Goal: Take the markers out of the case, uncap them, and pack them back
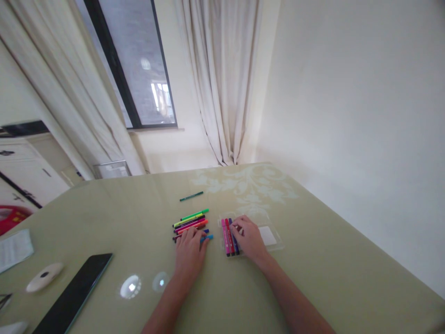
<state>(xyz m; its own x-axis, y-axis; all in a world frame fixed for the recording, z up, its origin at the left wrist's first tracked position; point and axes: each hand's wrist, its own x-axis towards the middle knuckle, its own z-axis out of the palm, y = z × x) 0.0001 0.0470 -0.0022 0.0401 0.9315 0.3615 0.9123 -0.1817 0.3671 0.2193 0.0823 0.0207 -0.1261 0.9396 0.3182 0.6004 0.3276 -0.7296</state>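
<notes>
My left hand (189, 253) rests over the near end of a row of coloured markers (191, 223), its fingers curled down. A light blue marker (209, 237) sticks out by its thumb and seems gripped there, though the fingers partly cover it. To the right, a flat clear plastic case (278, 246) lies on the table. Inside its left part are a pink marker (225, 237) and a red marker (230, 237) side by side. My right hand (249, 237) is over the case, thumb and finger pinched at a dark blue marker (235, 241) beside the red one.
One dark green marker (191, 196) lies apart, beyond the row. On the left of the table (139, 208) are a black tablet-like slab (74, 292), a white mouse-like object (45, 277) and a pale sheet (15, 249). A wall (365, 116) runs along the right side.
</notes>
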